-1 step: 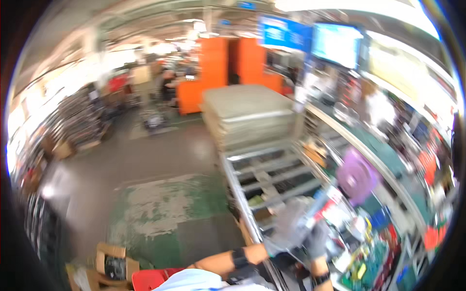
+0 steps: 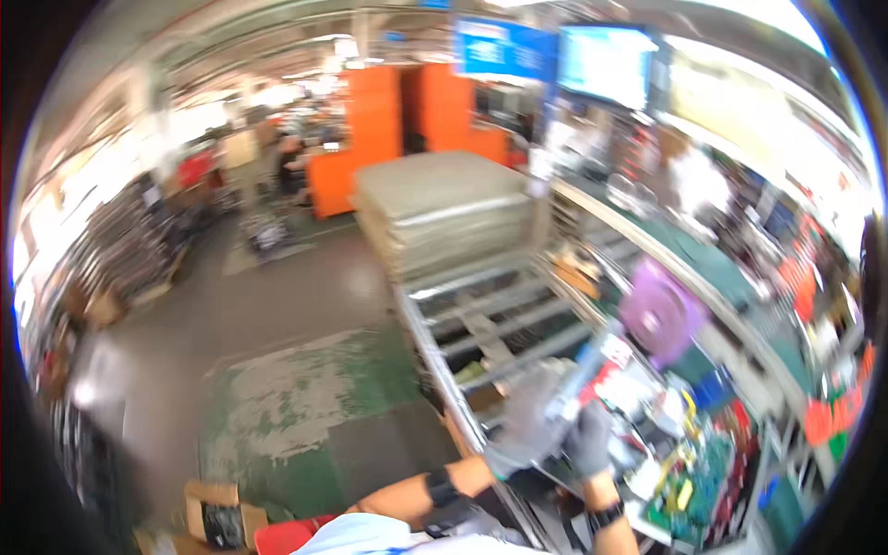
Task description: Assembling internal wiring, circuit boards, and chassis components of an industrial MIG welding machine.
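My left hand (image 2: pixel 529 427), in a grey glove with a black band on the wrist, is over the near end of the metal roller frame (image 2: pixel 442 365). Motion smears its fingers. Close on its right is my right hand (image 2: pixel 589 440), also grey-gloved, with its fingers curled in. Between and just beyond the hands is a long bluish-grey thing (image 2: pixel 575 381) with a red and white part; blur hides its kind. Whether the left hand grips it I cannot tell. A bench heaped with small parts (image 2: pixel 689 490) lies right of my right hand.
A tall pale stack of sheets (image 2: pixel 449 208) sits on the frame's far end. A purple round fan-like thing (image 2: pixel 661 313) stands beyond the bench. Orange cabinets (image 2: pixel 375 116) are behind. An opened carton (image 2: pixel 222 513) stands at lower left, beside something red (image 2: pixel 291 535).
The whole view has swung slightly right, so the stack, frame and bench sit further left. My hands stay close together over the frame's near end.
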